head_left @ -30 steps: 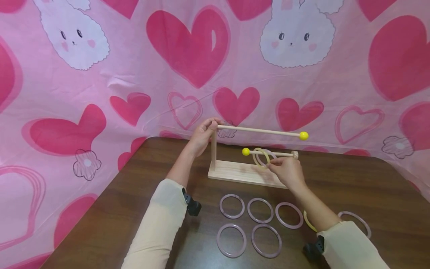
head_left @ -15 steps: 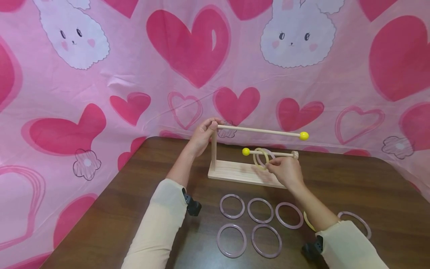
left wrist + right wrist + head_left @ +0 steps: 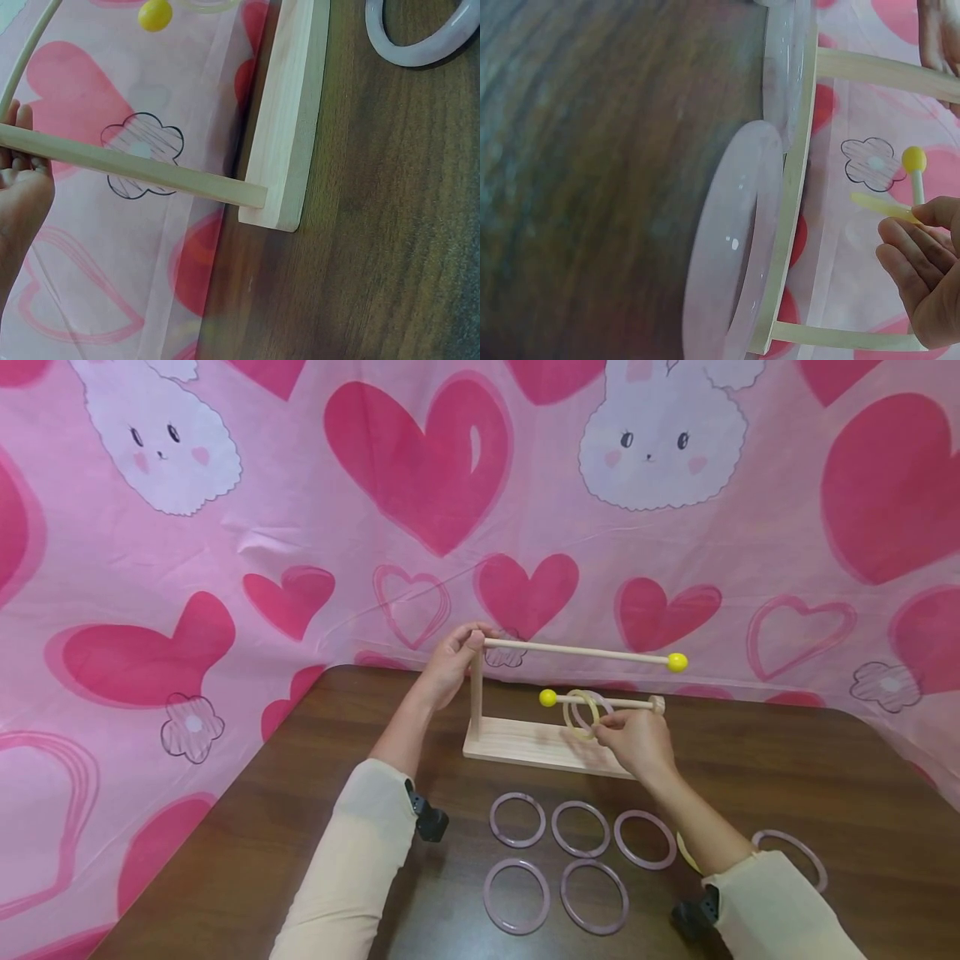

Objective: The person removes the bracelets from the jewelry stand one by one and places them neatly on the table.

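Note:
A wooden stand has two horizontal rods at different heights, each tipped with a yellow ball. My left hand grips the top of its left post, where the upper rod begins. On the lower rod hang a yellow ring and, behind it, a pale purple ring. Thumb and fingertips of my right hand pinch the yellow ring at its lower right edge. In the right wrist view that yellow ring appears edge-on near the ball. My right hand hides the stand's right post.
Several purple rings, among them one purple ring at front left, lie flat on the brown table. Another yellow ring is partly covered by my right forearm, with a purple ring beyond. A pink heart-patterned cloth hangs behind.

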The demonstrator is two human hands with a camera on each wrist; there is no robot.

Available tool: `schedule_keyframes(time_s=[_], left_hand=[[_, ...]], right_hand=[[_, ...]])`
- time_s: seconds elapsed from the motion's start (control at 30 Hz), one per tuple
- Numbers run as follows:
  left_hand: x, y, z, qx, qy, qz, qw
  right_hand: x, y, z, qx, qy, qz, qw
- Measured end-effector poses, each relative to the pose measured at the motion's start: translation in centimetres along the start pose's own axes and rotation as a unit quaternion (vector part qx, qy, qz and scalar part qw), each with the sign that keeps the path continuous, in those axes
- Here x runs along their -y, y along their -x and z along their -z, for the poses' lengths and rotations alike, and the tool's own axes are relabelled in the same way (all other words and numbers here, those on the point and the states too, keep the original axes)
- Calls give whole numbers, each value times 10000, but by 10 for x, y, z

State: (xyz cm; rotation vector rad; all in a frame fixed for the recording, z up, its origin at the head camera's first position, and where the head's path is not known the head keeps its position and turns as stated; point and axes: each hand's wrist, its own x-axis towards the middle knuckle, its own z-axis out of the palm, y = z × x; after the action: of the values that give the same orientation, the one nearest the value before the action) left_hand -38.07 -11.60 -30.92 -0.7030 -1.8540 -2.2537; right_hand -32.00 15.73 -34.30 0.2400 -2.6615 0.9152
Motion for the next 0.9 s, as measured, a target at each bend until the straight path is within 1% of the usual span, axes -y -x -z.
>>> schedule_keyframes(time_s=[0.17, 0.47, 0.63, 0.9], left_hand=[[0, 0, 1, -4, 5, 19, 10000], [0, 0, 1, -4, -48, 0, 10000], [1, -1, 1, -13, -64, 15, 10000], [0, 0, 1, 29, -72, 5, 10000]], right_hand=[[1, 0, 0, 10, 15, -7, 10000], [3, 2, -4, -148, -76, 71, 9998], [3, 3, -6, -201, -110, 47, 9997], [4, 3, -8, -475, -111, 193, 9986]])
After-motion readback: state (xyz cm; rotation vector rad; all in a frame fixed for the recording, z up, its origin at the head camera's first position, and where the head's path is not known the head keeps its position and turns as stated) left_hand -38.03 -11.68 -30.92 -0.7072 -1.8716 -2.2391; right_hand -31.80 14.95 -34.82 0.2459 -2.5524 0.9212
